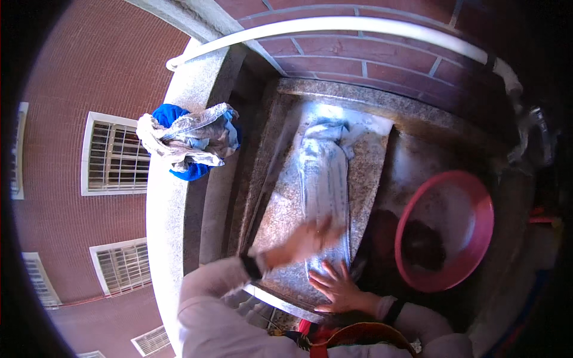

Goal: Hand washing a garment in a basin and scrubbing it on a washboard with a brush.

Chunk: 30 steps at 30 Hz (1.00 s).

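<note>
A wet light-blue and white cloth (pixel 323 179), bunched at its far end, lies lengthwise on a sloping stone slab (pixel 282 212). White suds (pixel 329 112) cover the slab's top and part of the fabric. My left hand (pixel 309 239) is blurred over the cloth's lower half, fingers stretched out; whether it touches the fabric cannot be made out. At the near end, my right hand (pixel 336 288) rests with spread fingers on the cloth and the slab beside it. Neither hand grasps anything.
To the right a pink plastic basin (pixel 485 223) stands tilted in the sink, dark contents low inside. White and blue cloths (pixel 192 134) hang over the ledge (pixel 165 223) at left. A white pipe (pixel 340 24) runs along the brick wall to a tap at right.
</note>
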{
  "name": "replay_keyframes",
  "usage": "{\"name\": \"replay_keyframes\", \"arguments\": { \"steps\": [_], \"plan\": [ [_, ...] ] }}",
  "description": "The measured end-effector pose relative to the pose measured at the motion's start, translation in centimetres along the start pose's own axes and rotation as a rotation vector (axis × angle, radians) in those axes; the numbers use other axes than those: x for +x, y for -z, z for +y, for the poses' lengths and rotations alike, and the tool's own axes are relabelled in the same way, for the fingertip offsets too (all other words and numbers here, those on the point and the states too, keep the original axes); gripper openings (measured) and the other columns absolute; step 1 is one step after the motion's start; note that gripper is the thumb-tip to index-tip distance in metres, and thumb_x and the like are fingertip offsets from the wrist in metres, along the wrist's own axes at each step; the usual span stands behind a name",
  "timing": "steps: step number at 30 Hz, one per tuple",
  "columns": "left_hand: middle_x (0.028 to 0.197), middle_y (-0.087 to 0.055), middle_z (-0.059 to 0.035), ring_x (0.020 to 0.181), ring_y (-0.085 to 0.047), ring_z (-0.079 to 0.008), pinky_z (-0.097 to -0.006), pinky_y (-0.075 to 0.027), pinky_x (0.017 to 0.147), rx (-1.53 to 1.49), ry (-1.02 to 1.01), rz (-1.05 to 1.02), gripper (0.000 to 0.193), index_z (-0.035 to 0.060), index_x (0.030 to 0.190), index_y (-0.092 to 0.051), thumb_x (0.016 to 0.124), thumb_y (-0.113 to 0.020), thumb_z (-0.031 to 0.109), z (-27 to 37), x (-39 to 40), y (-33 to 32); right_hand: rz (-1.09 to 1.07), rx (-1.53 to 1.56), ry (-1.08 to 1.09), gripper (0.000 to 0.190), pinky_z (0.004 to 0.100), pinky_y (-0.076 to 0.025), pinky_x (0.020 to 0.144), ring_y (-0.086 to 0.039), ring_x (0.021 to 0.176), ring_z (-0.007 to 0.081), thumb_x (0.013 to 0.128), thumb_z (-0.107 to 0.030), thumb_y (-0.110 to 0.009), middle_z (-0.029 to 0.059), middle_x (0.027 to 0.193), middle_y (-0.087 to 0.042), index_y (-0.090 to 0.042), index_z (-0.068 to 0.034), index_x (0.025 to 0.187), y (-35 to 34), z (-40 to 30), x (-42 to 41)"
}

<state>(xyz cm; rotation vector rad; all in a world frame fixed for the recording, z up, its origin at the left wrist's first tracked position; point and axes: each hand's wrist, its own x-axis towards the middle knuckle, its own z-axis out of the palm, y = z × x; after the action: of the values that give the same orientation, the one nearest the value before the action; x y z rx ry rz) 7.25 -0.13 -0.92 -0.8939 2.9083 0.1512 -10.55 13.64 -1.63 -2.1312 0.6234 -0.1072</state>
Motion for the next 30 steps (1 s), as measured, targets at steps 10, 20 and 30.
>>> {"name": "replay_keyframes", "arguments": {
  "steps": [10,20,30],
  "plan": [
    [0.111,-0.05,-0.018,0.076,-0.059,-0.0382,-0.0459,-0.051,0.058,-0.03,0.708,0.045,0.041,0.0222,0.13,-0.036,0.091,-0.043,0.034,-12.2,7.6,0.1,-0.086,0.004,0.033,0.083,0.0663,0.002,0.1,-0.001,0.137,0.0347,0.073,-0.06,-0.053,0.0035,0.149,-0.014,-0.032,-0.011,0.137,0.7,-0.6,0.9],
    [0.113,-0.052,-0.017,0.082,-0.06,-0.0292,-0.035,-0.052,0.051,-0.083,0.423,0.177,0.039,0.0194,0.128,-0.041,0.09,-0.044,0.029,-9.6,6.7,-2.1,-0.176,0.056,0.03,0.086,0.0653,0.003,0.101,0.003,0.137,0.0335,0.073,-0.058,-0.054,0.0032,0.149,-0.011,-0.027,-0.011,0.139,1.1,-1.0,1.2],
    [0.123,-0.049,-0.0176,0.082,-0.062,-0.0277,-0.0483,-0.054,0.072,-0.01,-0.058,0.079,0.044,0.0279,0.127,-0.038,0.085,-0.051,0.025,3.1,0.5,-0.6,-0.126,0.05,0.019,0.085,0.0652,0.001,0.101,0.0,0.137,0.0346,0.073,-0.06,-0.052,0.0048,0.149,-0.012,-0.029,-0.009,0.138,0.6,-0.1,0.5]
  ]
}}
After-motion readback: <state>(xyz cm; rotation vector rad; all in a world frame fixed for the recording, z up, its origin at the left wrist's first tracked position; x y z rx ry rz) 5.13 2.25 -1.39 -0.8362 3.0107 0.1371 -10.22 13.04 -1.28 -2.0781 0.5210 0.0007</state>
